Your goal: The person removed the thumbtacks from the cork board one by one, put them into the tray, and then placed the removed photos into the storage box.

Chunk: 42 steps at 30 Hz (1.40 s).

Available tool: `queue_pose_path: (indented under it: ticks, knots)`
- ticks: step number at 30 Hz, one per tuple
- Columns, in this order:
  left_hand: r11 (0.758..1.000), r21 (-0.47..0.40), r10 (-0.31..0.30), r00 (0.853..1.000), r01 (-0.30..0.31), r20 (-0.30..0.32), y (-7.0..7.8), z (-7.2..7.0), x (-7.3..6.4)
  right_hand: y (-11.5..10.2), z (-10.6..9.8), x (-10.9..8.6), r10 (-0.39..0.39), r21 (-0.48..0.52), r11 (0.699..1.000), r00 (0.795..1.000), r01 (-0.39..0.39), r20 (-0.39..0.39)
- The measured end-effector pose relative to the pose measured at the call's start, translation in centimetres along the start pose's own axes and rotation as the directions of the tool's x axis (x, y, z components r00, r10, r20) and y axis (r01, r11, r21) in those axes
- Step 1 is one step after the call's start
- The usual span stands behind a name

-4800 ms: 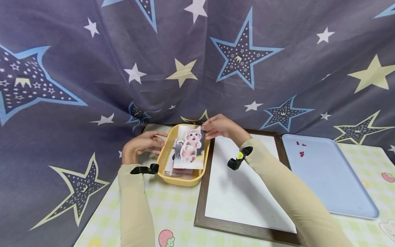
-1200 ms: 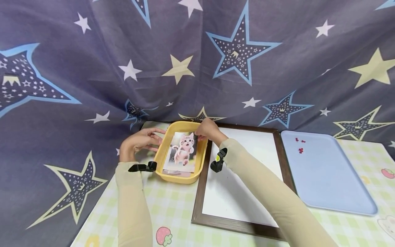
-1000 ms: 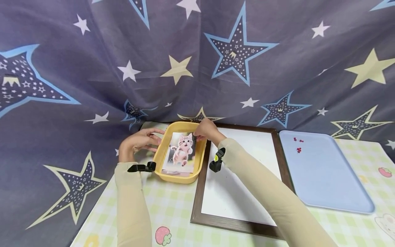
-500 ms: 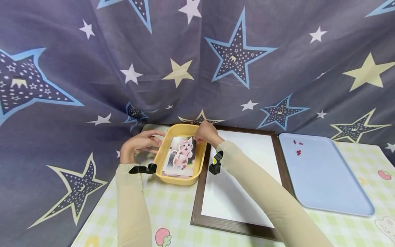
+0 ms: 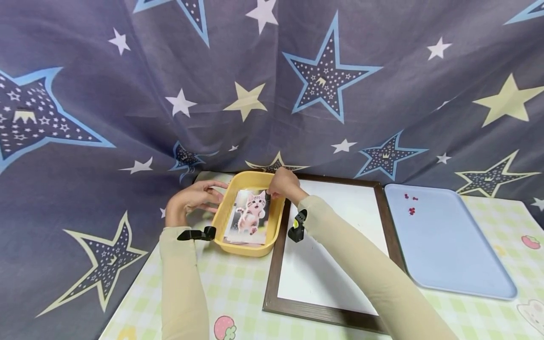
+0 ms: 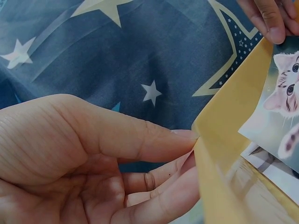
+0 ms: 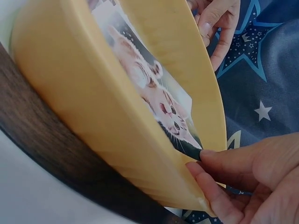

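A yellow plastic basin holds a photo of a kitten, which lies over other prints whose edges show in the left wrist view. At the basin's far right corner my right hand pinches the photo's upper corner; in the right wrist view the thumb meets that corner and a fingertip lies by the rim. My left hand holds the basin's left rim, thumb at the lip and bent fingers against the outer side, as the left wrist view shows.
Right of the basin lies a brown-framed whiteboard, under my right forearm. Farther right is a pale blue tray with several small red pins. A star-print curtain hangs behind the checked tablecloth.
The kitten photo has gone down into the basin from above it, shifting slightly left and towards me. My right hand moved left with it. The left hand stays at the rim.
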State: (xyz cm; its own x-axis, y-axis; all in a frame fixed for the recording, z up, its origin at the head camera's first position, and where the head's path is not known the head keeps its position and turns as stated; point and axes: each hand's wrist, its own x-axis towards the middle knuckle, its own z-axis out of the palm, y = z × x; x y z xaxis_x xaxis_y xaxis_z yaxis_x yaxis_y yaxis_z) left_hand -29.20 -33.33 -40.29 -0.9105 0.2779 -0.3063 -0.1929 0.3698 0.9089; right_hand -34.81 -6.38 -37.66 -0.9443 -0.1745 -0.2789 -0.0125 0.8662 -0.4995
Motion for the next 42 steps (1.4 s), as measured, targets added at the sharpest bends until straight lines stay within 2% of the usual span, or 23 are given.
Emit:
queue_pose_path:
  ticks: [20,35,42]
  knots:
    - [1.000,-0.014,-0.022,1.000,0.022,-0.011,-0.21,-0.05,-0.21,-0.17,0.13,0.16,-0.025,-0.028,0.999,1.000,0.025,-0.016]
    - [1.000,-0.003,-0.025,1.000,0.025,-0.008,-0.11,0.15,0.05,0.16,0.08,0.86,0.028,-0.021,0.999,1.000,-0.028,0.013]
    - [0.999,0.009,-0.033,0.999,0.033,-0.021,0.26,0.13,0.16,0.31,0.20,1.00,0.008,-0.053,0.999,1.000,-0.008,-0.007]
